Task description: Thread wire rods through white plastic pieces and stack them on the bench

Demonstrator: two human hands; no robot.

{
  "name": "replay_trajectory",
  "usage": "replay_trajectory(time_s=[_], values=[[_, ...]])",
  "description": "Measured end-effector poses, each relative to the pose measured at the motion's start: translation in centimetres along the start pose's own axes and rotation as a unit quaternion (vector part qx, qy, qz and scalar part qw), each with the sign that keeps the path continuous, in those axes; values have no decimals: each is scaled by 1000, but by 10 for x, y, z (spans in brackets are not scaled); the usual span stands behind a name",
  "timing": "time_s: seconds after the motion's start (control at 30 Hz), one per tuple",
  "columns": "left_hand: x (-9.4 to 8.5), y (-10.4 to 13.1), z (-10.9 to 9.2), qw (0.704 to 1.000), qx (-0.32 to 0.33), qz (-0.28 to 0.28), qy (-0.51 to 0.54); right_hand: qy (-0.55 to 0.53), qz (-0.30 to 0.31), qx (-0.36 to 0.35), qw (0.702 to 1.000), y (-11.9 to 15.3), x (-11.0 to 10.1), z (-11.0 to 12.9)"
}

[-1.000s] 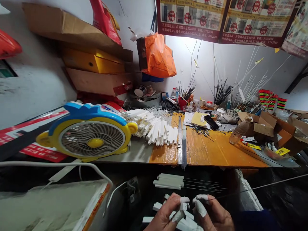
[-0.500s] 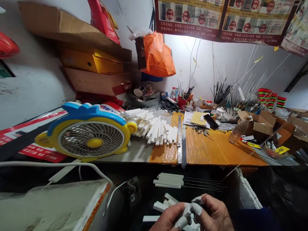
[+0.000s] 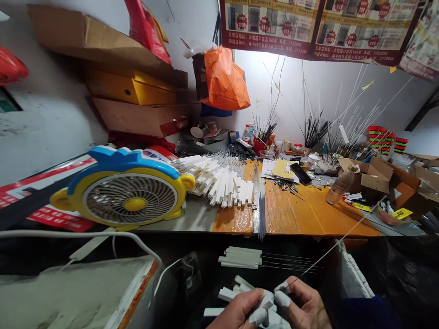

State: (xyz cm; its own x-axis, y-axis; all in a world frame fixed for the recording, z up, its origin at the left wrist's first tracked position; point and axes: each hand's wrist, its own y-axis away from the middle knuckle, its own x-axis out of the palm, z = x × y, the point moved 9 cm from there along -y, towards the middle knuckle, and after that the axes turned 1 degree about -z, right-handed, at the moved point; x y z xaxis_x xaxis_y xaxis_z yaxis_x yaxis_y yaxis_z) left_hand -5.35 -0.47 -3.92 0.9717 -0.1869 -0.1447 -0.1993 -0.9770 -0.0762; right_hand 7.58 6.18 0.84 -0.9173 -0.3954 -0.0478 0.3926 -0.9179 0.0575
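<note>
My left hand [image 3: 240, 311] pinches a short white foam-like block [image 3: 266, 301] at the bottom of the view. Just right of it, my right hand [image 3: 304, 305] grips a thin rod [image 3: 338, 243] between thumb and fingers. That rod slants up to the right, over the bench's front edge. White coverings wrap several fingertips on both hands. Whether the rod's lower end enters the block is hidden by the fingers. Loose white blocks [image 3: 228, 293] lie under and behind my left hand. Farther back, white blocks with thin rods [image 3: 240, 257] lie side by side, their rods pointing right.
A blue and yellow fan [image 3: 134, 203] stands on the bench's left, beside a pile of white rodded blocks [image 3: 226, 185]. A metal ruler [image 3: 255, 192] and grey rods [image 3: 262, 212] lie mid-bench. A bottle [image 3: 339, 186] and cardboard boxes [image 3: 377, 176] stand right. A sand-filled box [image 3: 78, 292] is lower left.
The rod in my right hand has shifted down and left, toward the block. My fingertips sit slightly farther apart, and the block in my left hand has turned a little.
</note>
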Motion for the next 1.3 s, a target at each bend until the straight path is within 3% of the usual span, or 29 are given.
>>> replay_trajectory(time_s=[0.13, 0.33, 0.57, 0.63, 0.7, 0.8, 0.87, 1.03, 1.3], values=[[-10, 1, -7, 999, -22, -2, -35, -2, -44, -19, 999, 0, -12, 4], [-4, 1, -15, 999, -39, 9, -13, 2, 9, -11, 1000, 4, 17, -22], [-9, 4, -30, 996, -56, 13, -64, 25, -24, -29, 999, 2, 9, -28], [-10, 2, -24, 994, -62, 13, -90, 16, -19, -11, 1000, -1, 14, -43], [-16, -4, -14, 980, -76, 16, -181, 3, -8, 21, 1000, -6, 19, -61], [-37, -24, 5, 926, -93, 10, -366, 6, 20, 69, 997, -18, 22, -80], [-55, -41, 18, 898, -102, -6, -429, 10, 22, 79, 997, -30, 17, -80], [-74, -69, 51, 867, -110, -9, -485, -37, -4, 97, 995, -64, 11, -69], [-73, -61, 61, 864, -116, -3, -490, -143, -3, 176, 974, -104, 52, -90]])
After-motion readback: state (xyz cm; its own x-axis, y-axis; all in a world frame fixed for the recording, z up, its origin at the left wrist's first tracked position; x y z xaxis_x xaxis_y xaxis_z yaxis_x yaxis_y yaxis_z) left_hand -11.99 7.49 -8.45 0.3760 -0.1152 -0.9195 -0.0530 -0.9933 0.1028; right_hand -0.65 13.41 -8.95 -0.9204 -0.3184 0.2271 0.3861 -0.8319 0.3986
